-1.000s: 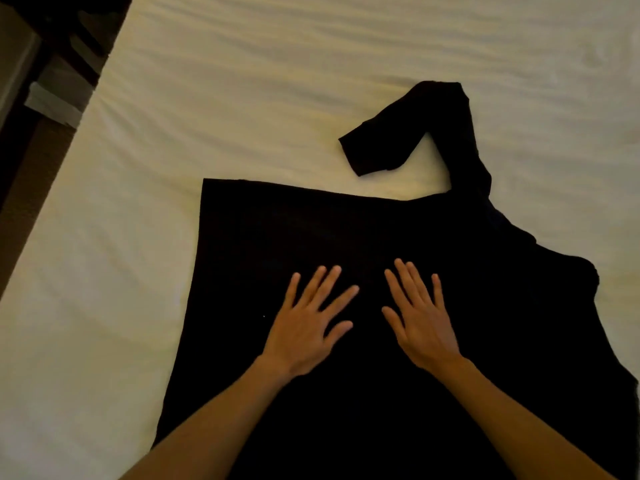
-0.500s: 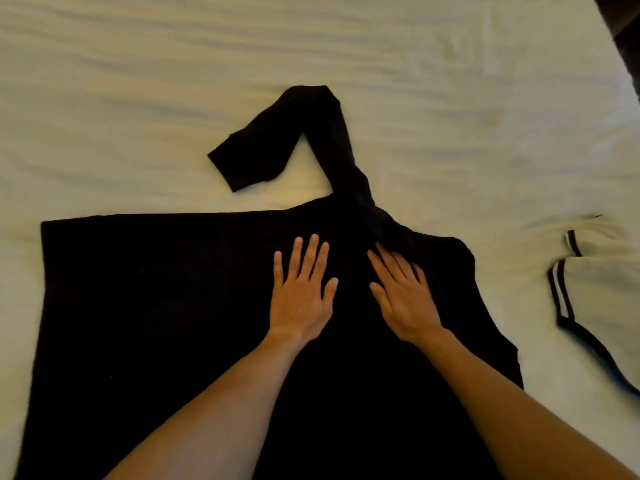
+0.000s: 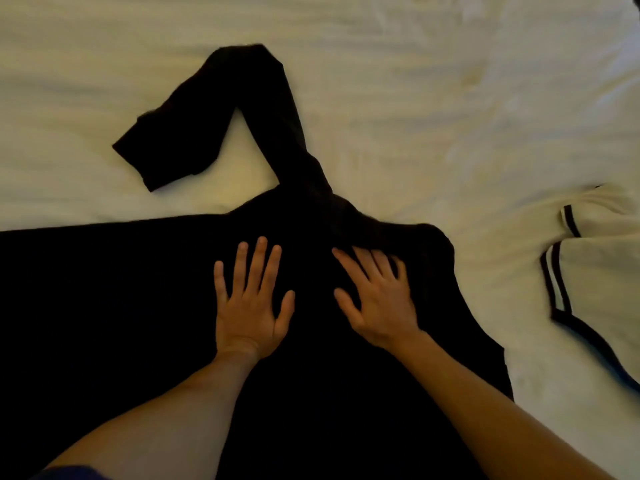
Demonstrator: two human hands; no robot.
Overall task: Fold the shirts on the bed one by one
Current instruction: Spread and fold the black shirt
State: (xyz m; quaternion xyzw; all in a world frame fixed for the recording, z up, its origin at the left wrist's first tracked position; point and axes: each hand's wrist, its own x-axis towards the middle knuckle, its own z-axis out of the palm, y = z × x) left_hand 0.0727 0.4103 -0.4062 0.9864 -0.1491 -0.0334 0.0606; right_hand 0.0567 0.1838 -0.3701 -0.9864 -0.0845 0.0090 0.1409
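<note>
Black shirt (image 3: pixel 104 306): spread flat on the bed (image 3: pixel 415 98), under both hands, body running left to right across the view.
Sleeve (image 3: pixel 270 109): long, rising away from the body's far edge, then doubled back left and down to its cuff (image 3: pixel 156 157); root bunched just beyond the right fingertips.
Left hand (image 3: pixel 247 306): fingers straight and spread, palm flat on the shirt body, holding nothing.
Right hand (image 3: pixel 375 299): fingers extended, pressed flat, tips at the ridge of bunched cloth where the sleeve joins.
Nearer hand: right, touching the sleeve root; left beside it on smooth cloth.
Likely next move: sleeve brought in over the body, judged from its stray position.
White shirt (image 3: pixel 595 271): dark-trimmed, well apart at right, not yet folded.
</note>
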